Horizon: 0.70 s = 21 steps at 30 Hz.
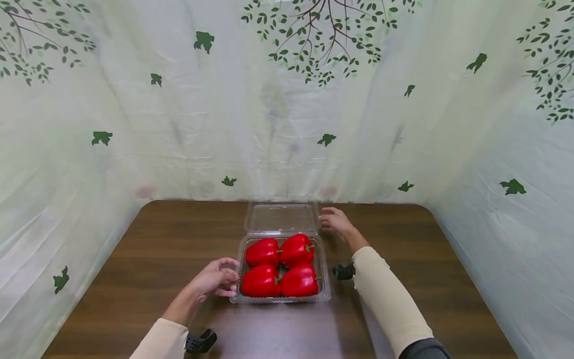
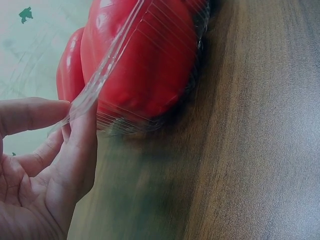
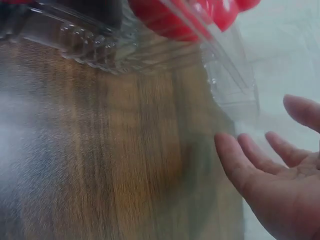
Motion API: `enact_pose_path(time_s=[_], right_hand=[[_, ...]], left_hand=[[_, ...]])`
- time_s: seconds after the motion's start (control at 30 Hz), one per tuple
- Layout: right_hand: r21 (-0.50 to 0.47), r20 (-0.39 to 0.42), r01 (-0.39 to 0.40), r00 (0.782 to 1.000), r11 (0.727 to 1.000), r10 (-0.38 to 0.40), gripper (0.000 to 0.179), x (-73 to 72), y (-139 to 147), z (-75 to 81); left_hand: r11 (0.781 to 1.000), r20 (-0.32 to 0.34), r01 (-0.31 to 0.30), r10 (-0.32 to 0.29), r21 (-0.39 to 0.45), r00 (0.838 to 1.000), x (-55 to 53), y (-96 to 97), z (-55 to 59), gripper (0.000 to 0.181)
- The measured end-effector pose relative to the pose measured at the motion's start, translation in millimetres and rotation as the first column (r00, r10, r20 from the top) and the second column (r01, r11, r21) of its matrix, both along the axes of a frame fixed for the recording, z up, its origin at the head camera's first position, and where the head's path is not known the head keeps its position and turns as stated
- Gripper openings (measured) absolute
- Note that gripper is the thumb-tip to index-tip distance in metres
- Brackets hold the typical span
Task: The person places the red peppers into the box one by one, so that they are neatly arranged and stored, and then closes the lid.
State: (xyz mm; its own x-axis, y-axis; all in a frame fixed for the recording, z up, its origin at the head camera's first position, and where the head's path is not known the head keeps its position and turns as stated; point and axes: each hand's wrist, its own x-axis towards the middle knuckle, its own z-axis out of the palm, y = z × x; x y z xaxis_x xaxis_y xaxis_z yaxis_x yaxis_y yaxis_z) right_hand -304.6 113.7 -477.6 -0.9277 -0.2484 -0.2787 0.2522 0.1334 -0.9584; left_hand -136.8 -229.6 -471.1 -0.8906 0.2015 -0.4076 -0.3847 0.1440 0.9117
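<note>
A clear plastic clamshell container [image 1: 325, 291] lies on the table with its lid [image 1: 282, 218] folded back, away from me. Inside sit several glossy red bell peppers [image 1: 299, 281] with green stems, set in two rows. At the container's left side, my left hand [image 1: 214, 280] pinches the rim between thumb and fingers, and the left wrist view shows the plastic edge [image 2: 92, 92] between them. Beside the right edge of the lid is my right hand [image 1: 337, 223]. In the right wrist view its fingers [image 3: 232, 155] are spread and loosely bent, apart from the plastic, holding nothing.
The brown wooden table [image 1: 179, 229] has rounded far corners. A pale curtain [image 1: 269, 164] with printed leaves and branches hangs behind it and along both sides. A black wrist device [image 1: 201, 341] is worn at the left wrist, another [image 1: 344, 271] at the right.
</note>
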Motion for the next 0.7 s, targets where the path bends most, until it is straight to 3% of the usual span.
enact_pose_path(time_s=[0.17, 0.33, 0.7], right_hand=[[-0.074, 0.077, -0.035, 0.996, 0.997, 0.040, 0.055, -8.3, 2, -8.0], [-0.109, 0.096, -0.072, 0.992, 0.991, 0.082, 0.054, -10.8, 1, -11.5], [-0.107, 0.128, -0.040, 0.990, 0.994, 0.053, 0.051, -14.0, -4, -10.0]], left_hand=[[1.000, 0.007, 0.002, -0.002, 0.002, 1.000, 0.2, -0.2, 1.1, 0.039], [1.000, 0.008, 0.004, -0.004, -0.002, 1.000, 1.0, -0.5, 1.4, 0.039], [1.000, 0.014, 0.001, -0.001, 0.000, 1.000, 1.1, -0.7, 1.4, 0.040]])
